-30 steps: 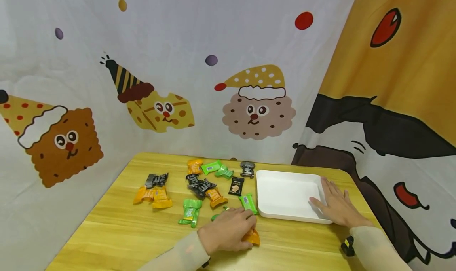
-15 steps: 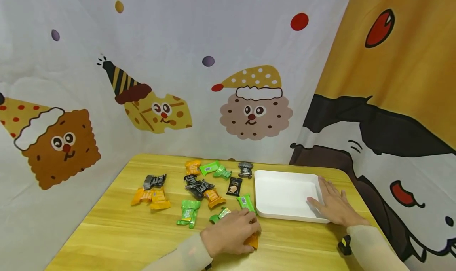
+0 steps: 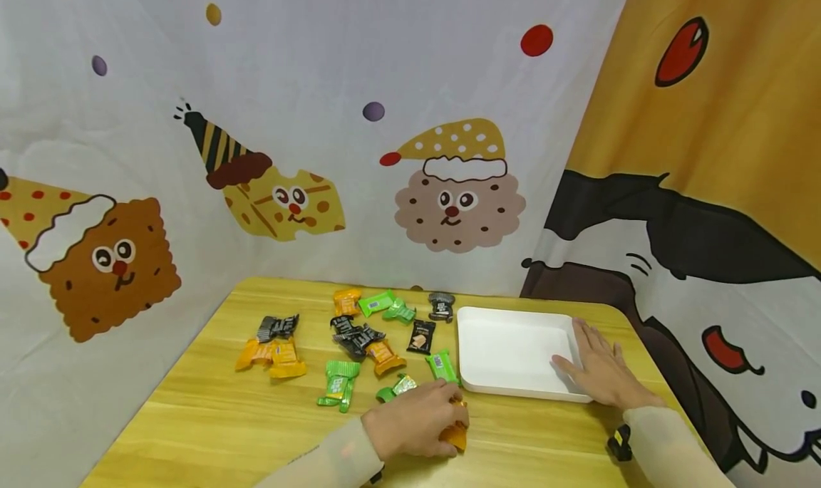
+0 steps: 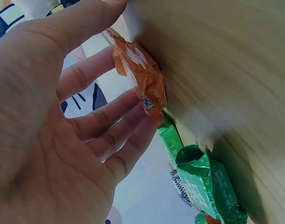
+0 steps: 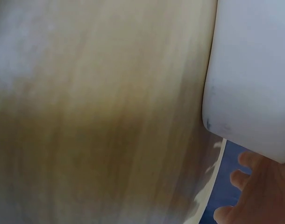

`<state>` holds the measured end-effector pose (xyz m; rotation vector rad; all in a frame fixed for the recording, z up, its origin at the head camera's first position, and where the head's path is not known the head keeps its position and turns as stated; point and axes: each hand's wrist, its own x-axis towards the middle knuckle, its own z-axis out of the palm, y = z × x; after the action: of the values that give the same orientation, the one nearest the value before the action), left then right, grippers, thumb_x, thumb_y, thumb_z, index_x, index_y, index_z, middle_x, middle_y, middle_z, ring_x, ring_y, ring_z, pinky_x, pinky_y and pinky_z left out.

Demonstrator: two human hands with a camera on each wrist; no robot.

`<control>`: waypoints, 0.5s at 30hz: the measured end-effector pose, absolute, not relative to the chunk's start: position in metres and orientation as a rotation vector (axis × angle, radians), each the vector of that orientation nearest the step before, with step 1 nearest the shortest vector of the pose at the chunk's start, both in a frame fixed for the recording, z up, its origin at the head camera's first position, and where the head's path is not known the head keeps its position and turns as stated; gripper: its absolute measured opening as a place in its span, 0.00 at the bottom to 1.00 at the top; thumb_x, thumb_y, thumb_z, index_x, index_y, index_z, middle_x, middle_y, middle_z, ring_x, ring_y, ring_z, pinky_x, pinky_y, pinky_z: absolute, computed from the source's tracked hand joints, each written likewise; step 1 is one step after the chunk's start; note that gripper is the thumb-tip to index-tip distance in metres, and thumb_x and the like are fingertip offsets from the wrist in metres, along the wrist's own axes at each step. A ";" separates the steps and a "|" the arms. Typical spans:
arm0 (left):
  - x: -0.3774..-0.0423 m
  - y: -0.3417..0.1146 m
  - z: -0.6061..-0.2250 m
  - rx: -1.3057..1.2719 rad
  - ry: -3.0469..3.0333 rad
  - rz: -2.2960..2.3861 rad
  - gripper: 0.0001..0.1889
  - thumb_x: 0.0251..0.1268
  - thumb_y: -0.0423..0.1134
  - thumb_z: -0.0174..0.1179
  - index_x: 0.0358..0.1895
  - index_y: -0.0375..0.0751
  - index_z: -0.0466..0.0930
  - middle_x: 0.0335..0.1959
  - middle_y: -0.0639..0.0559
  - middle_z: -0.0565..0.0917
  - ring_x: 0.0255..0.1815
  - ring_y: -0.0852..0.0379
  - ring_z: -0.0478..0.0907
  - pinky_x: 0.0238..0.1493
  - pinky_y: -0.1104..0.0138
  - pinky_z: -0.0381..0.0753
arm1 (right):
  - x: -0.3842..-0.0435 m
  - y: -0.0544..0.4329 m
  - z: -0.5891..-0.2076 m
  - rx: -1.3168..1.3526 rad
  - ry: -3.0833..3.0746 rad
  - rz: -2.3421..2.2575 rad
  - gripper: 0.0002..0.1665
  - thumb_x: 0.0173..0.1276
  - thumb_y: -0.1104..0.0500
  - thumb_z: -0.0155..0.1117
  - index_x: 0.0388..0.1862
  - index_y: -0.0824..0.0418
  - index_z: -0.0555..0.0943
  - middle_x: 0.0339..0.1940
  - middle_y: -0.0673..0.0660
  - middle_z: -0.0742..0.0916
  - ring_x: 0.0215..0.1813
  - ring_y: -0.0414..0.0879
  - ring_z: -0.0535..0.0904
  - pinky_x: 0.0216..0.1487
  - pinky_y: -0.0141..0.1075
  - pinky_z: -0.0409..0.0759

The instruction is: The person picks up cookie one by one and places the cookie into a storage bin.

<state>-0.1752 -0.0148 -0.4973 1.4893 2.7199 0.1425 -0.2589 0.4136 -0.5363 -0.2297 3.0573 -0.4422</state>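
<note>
My left hand (image 3: 412,421) is low over the table, its fingers bent down at an orange-wrapped snack (image 3: 456,438). In the left wrist view the fingertips touch the far side of this orange packet (image 4: 145,77), while the thumb stays apart from it. Green packets (image 4: 198,182) lie beyond the fingers there. My right hand (image 3: 606,371) rests at the right edge of a white tray (image 3: 513,352), thumb over its inside and fingers extended along the rim. In the right wrist view some fingers (image 5: 240,179) show past the tray's corner (image 5: 254,84).
Left of the tray lie more wrapped snacks: a green one (image 3: 442,367), a black one (image 3: 420,336) and a mixed cluster (image 3: 359,338). Another green packet (image 3: 338,382) sits nearer the front. A black-and-orange group (image 3: 276,345) lies farther left. A printed curtain (image 3: 301,82) hangs behind the table (image 3: 212,417).
My left hand has shifted slightly right and toward me at the orange packet, uncovering more of a green packet beside it. The right hand stays at the tray; the head view has turned slightly.
</note>
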 end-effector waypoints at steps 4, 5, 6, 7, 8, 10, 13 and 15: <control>-0.178 -0.013 -0.497 1.478 2.724 0.129 0.19 0.73 0.63 0.81 0.60 0.65 0.94 0.70 0.57 0.88 0.65 0.63 0.83 0.68 0.71 0.86 | -0.258 0.414 -0.537 -0.227 3.056 -0.457 0.70 0.88 0.26 0.60 0.98 0.73 0.42 0.97 0.81 0.52 0.94 0.87 0.48 0.83 0.93 0.43; -0.178 -0.013 -0.496 1.481 2.727 0.128 0.19 0.73 0.63 0.81 0.60 0.65 0.94 0.70 0.58 0.88 0.65 0.63 0.82 0.67 0.72 0.86 | -0.258 0.414 -0.537 -0.227 3.058 -0.457 0.70 0.88 0.25 0.60 0.98 0.73 0.42 0.97 0.81 0.53 0.94 0.87 0.48 0.83 0.93 0.43; -0.178 -0.012 -0.496 1.489 2.731 0.124 0.19 0.73 0.63 0.81 0.60 0.65 0.94 0.70 0.58 0.88 0.65 0.63 0.82 0.66 0.72 0.86 | -0.258 0.414 -0.537 -0.225 3.059 -0.455 0.70 0.88 0.25 0.60 0.98 0.73 0.42 0.97 0.81 0.53 0.94 0.87 0.48 0.83 0.94 0.43; -0.178 -0.012 -0.496 1.497 2.734 0.123 0.18 0.73 0.63 0.81 0.59 0.65 0.94 0.70 0.57 0.88 0.64 0.63 0.82 0.66 0.72 0.86 | -0.258 0.414 -0.537 -0.221 3.058 -0.452 0.71 0.88 0.25 0.60 0.98 0.72 0.41 0.97 0.81 0.53 0.94 0.87 0.48 0.83 0.93 0.43; -0.178 -0.012 -0.495 1.508 2.739 0.124 0.18 0.73 0.63 0.81 0.59 0.65 0.94 0.70 0.57 0.88 0.64 0.63 0.83 0.66 0.72 0.86 | -0.258 0.413 -0.537 -0.217 3.057 -0.449 0.71 0.88 0.24 0.60 0.98 0.72 0.41 0.97 0.81 0.53 0.94 0.86 0.48 0.84 0.93 0.43; -0.179 -0.011 -0.494 1.527 2.747 0.127 0.18 0.74 0.63 0.80 0.59 0.65 0.94 0.71 0.56 0.87 0.66 0.62 0.83 0.67 0.72 0.86 | -0.259 0.413 -0.538 -0.210 3.057 -0.440 0.71 0.87 0.24 0.59 0.98 0.72 0.41 0.97 0.81 0.53 0.94 0.86 0.48 0.84 0.93 0.43; -0.180 -0.009 -0.492 1.553 2.763 0.140 0.19 0.74 0.63 0.80 0.60 0.63 0.94 0.72 0.55 0.87 0.66 0.60 0.84 0.69 0.71 0.87 | -0.259 0.413 -0.540 -0.208 3.063 -0.429 0.71 0.87 0.24 0.60 0.98 0.72 0.40 0.97 0.82 0.53 0.94 0.86 0.49 0.84 0.93 0.45; -0.182 -0.008 -0.491 1.579 2.771 0.146 0.19 0.75 0.63 0.80 0.60 0.62 0.94 0.71 0.56 0.87 0.66 0.61 0.84 0.69 0.72 0.86 | -0.258 0.413 -0.540 -0.205 3.067 -0.424 0.72 0.87 0.24 0.60 0.98 0.71 0.40 0.96 0.82 0.53 0.94 0.86 0.50 0.84 0.93 0.45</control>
<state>-0.1821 -0.0078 -0.4907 1.5794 2.7710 0.1463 -0.2584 0.4134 -0.5403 -0.2054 3.0674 -0.4239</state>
